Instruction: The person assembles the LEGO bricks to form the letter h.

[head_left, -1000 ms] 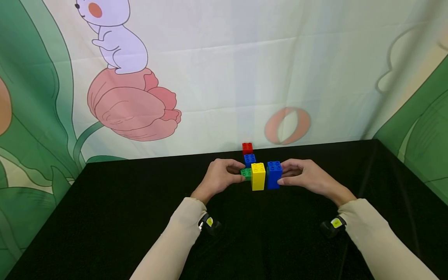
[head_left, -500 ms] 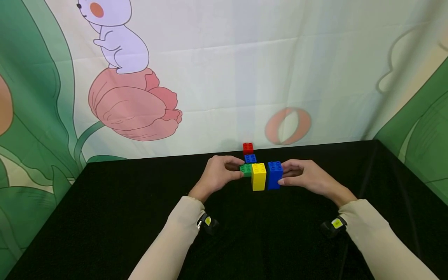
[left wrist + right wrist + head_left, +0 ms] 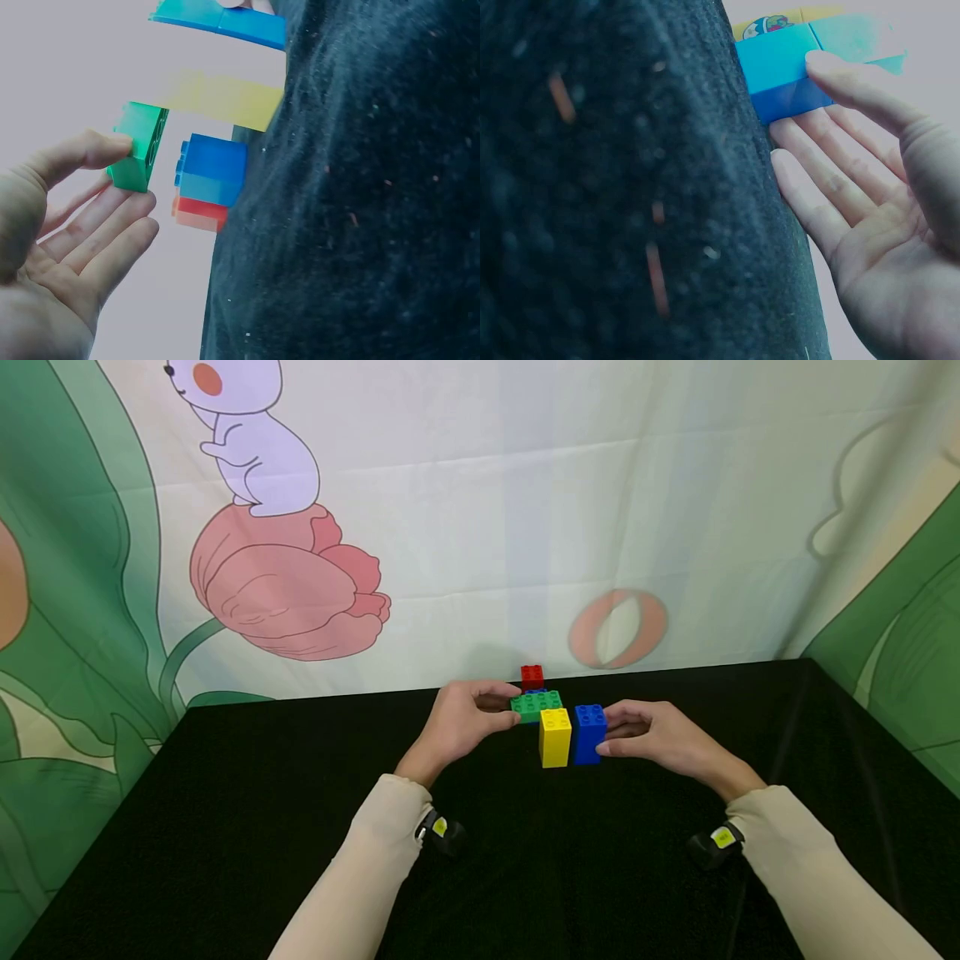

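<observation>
In the head view, my left hand (image 3: 468, 718) pinches a green, studded plastic building brick (image 3: 536, 706) by its left end, behind a tall yellow stack of plastic bricks (image 3: 555, 743) that hides part of its lower front. My right hand (image 3: 652, 735) grips a tall blue stack of plastic bricks (image 3: 590, 739) standing just right of the yellow one; those far fingers are partly hidden behind it. A small blue plastic brick (image 3: 536, 691) shows only as a sliver beyond the green one, and a red plastic brick (image 3: 532, 677) sits at the back edge of the black-covered bench (image 3: 300, 827).

In the left wrist view, I have the green brick between thumb and fingers, raised off the bench. Glare washes out much of the yellow stack, and I can't tell whether green touches it. The blue stack is cut off at the top.

In the right wrist view, my thumb presses the blue stack near its seam, fingers opposite. Its upper end pales in glare; the yellow stack behind is mostly hidden, with part of a printed picture visible.
</observation>
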Action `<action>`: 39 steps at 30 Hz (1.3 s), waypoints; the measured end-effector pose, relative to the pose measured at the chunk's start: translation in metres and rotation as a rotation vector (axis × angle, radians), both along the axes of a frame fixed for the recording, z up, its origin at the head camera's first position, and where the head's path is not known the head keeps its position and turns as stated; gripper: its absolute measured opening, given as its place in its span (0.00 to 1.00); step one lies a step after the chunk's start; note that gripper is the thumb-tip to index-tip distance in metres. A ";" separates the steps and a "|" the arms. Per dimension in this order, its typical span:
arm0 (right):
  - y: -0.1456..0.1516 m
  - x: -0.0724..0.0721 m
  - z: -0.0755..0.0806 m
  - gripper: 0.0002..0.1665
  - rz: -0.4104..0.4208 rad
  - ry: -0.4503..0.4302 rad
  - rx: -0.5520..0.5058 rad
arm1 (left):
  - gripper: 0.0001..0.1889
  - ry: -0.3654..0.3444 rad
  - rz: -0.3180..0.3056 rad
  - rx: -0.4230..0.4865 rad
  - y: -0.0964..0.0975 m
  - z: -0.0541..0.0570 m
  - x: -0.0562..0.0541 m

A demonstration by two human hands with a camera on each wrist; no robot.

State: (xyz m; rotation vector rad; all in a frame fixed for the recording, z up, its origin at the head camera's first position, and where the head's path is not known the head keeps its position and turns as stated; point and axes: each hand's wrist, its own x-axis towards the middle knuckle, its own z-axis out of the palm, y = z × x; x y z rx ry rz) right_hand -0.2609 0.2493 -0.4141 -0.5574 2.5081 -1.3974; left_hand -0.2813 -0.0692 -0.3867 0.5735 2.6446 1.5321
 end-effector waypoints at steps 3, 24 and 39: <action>0.000 0.000 0.000 0.31 0.002 0.002 -0.001 | 0.14 0.004 0.001 0.010 0.000 0.003 0.001; 0.000 0.000 0.001 0.30 0.001 -0.005 -0.009 | 0.15 0.093 -0.032 0.075 0.011 0.020 0.014; 0.001 0.000 0.000 0.30 0.016 -0.011 -0.023 | 0.15 0.123 -0.077 0.059 0.020 0.020 0.022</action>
